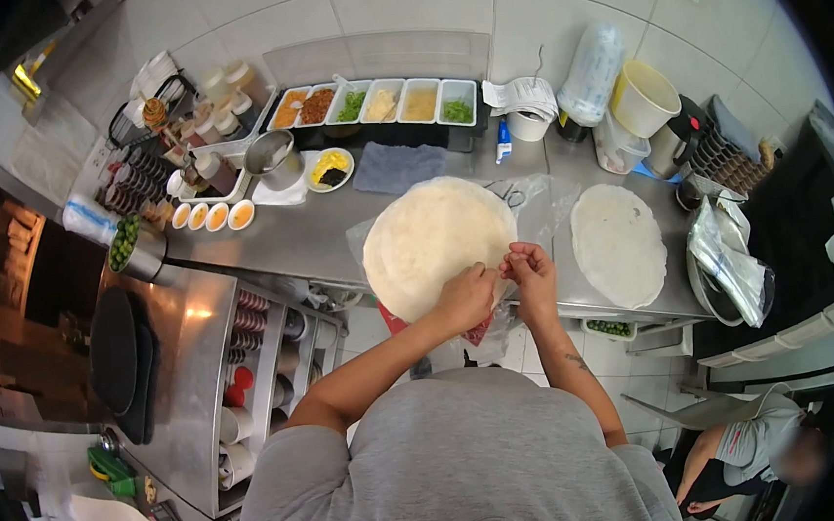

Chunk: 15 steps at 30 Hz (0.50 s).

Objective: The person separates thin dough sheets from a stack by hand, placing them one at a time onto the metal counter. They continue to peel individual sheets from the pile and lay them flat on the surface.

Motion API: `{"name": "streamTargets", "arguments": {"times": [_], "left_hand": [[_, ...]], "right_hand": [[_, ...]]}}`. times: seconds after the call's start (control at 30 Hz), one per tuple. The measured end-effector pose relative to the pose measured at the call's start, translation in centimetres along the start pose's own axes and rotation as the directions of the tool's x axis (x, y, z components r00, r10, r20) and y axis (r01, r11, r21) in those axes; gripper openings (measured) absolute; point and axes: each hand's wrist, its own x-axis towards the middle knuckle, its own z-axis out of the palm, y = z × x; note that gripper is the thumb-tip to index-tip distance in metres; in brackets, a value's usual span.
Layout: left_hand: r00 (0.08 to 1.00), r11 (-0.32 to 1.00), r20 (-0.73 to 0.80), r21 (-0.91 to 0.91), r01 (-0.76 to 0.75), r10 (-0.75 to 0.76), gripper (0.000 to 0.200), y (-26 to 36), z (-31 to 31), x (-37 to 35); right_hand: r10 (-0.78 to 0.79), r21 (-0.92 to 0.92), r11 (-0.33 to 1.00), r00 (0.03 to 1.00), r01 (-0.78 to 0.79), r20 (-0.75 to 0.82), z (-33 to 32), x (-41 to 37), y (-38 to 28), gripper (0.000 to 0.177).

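A stack of large round flatbreads point(435, 235) lies on clear plastic at the front edge of the steel counter. My left hand point(469, 298) is at the stack's near right edge, its fingers curled into a pinch. Just to its right, my right hand point(533, 279) is also closed, thumb against fingertips. What the fingertips hold, perhaps plastic or a flatbread edge, is too small to make out. One single flatbread point(620, 245) lies flat on the counter to the right. A pair of scissors point(510, 194) lies partly under the plastic behind the stack.
White tubs of toppings point(383, 104) line the back wall. In front are a grey cloth point(400, 167), a metal pot point(275, 160) and small sauce cups point(219, 216). A metal bowl with plastic bags point(730, 260) stands right. A seated person point(745, 450) is at lower right.
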Motion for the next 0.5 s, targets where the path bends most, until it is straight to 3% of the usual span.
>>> {"name": "streamTargets", "arguments": {"times": [0.07,0.17,0.27,0.37,0.47,0.5], "left_hand": [[0.995,0.995,0.028,-0.017,0.094,-0.093,0.016,-1.0,0.5,0.6],[0.978,0.935,0.169,-0.312,0.168,-0.120,0.016,-3.0,-1.1,1.3],[0.983,0.938,0.139,-0.309,0.157,-0.118,0.013,-2.8,-1.9,1.1],[0.993,0.992,-0.007,0.049,-0.120,0.120,0.010,-0.6,-1.3,0.0],[0.996,0.985,-0.063,0.165,-0.051,0.062,0.012,-1.3,0.4,0.3],[1.000,1.000,-0.015,-0.015,-0.006,0.006,0.011,-1.9,0.3,0.6]], "right_hand": [[-0.001,0.002,1.000,1.000,0.001,-0.026,-0.3,-0.3,-0.4,0.014],[0.065,-0.001,0.998,0.998,-0.065,-0.011,-1.2,-0.6,-0.3,0.010],[0.184,-0.069,0.981,0.983,-0.184,0.002,-1.6,-1.4,0.1,0.008],[0.171,-0.086,0.981,0.985,-0.172,-0.018,-2.0,-1.4,1.4,0.010],[0.138,-0.089,0.986,0.989,-0.142,-0.054,-1.9,-1.0,1.2,0.009],[0.161,-0.093,0.982,0.986,-0.163,-0.032,-1.9,-1.0,0.9,0.009]]}}
